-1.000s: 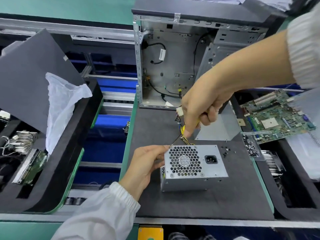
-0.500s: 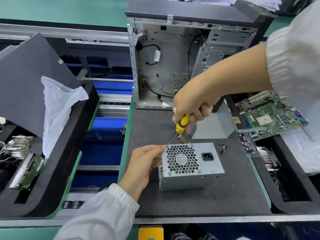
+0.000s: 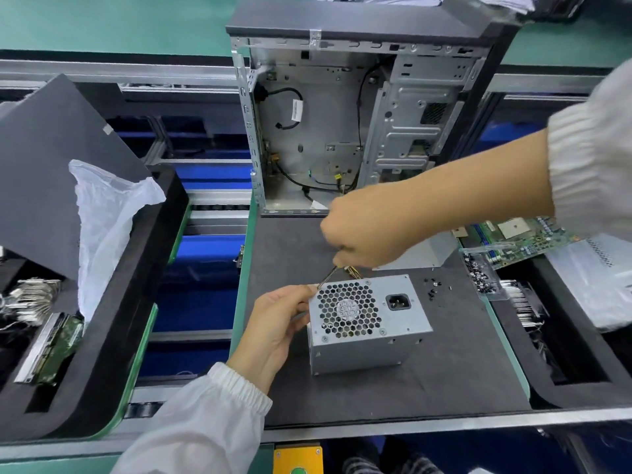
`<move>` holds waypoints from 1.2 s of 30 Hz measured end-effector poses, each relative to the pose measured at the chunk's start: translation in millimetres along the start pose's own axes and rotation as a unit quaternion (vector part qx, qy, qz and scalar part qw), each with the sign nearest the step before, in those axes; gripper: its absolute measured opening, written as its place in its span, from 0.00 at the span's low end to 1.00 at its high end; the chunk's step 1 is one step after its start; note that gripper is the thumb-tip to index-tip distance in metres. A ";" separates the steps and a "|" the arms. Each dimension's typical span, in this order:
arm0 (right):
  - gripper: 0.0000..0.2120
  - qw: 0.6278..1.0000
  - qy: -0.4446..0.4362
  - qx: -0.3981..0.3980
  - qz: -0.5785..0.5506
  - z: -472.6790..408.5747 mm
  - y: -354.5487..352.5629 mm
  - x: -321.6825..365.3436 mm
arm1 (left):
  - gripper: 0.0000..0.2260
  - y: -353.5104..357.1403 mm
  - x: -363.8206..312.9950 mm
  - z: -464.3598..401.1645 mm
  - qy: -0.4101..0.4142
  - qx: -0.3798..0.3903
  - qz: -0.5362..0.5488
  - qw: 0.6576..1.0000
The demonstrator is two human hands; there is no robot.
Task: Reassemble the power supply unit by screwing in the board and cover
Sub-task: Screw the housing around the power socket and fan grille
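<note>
One power supply unit [image 3: 369,323] sits on the dark worktop [image 3: 444,381] near its middle, fan grille and power socket facing up, cover on. One screwdriver [image 3: 329,276], only the thin metal shaft visible, slanting down to the unit's top far-left corner. Two hands. Left hand [image 3: 273,325] comes in from the near edge, white sleeve [image 3: 205,422], palm turned toward the unit's left side; its fingers [image 3: 301,291] are pinched together right at that far-left corner, beside the screwdriver tip; can't tell if a screw is between them. Right hand [image 3: 362,230] reaches across from the right edge, forearm bare, knitted cuff at the frame edge, knuckles up, fingers curled tight round the screwdriver handle, handle hidden in the fist. A bunch of yellow wires [image 3: 354,271] shows just behind the unit under the right hand. One open computer case [image 3: 359,124] stands upright at the far edge of the worktop, side panel off, black cables inside. A scatter of small black screws [image 3: 432,289] lies loose on the worktop right of the unit, too small to count. One clear tray of screws [image 3: 482,275] at the right edge, one green motherboard [image 3: 519,234] beyond it. One white plastic bag [image 3: 106,213] in the foam tray to the left.
</note>
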State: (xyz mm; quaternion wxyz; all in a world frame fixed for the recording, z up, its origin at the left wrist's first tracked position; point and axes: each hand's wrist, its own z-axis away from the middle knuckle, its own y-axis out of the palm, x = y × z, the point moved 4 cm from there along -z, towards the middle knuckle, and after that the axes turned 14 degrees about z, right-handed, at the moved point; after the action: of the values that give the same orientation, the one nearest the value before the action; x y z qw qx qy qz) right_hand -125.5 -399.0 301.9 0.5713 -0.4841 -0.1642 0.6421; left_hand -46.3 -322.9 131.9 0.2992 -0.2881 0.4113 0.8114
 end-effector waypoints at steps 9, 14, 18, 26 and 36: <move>0.12 0.795 0.188 0.018 -0.576 62.8 136.1 -27.1 | 0.11 8.0 -3.1 7.3 0.050 -0.009 -0.113 0.992; 0.16 0.783 0.233 -0.085 -0.570 61.5 190.6 1.1 | 0.09 15.4 -4.3 7.2 0.034 -0.025 -0.129 0.991; 0.16 0.711 0.157 -0.108 -0.677 57.4 197.7 7.7 | 0.11 18.9 2.5 17.2 0.033 -0.033 -0.071 0.996; 0.18 0.763 0.129 -0.205 -0.599 57.1 205.4 9.1 | 0.08 7.7 -3.7 57.2 0.287 0.033 -0.252 0.924; 0.12 0.879 0.099 -0.279 -0.375 44.0 251.3 26.2 | 0.11 4.8 82.5 63.3 0.308 0.036 -0.438 0.844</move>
State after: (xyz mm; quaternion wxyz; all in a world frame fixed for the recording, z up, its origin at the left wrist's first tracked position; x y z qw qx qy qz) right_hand -302.3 -434.2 119.5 0.6237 -0.5865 -0.4484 0.2567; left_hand -117.8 -251.5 106.8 0.4911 -0.6624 0.3421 0.4505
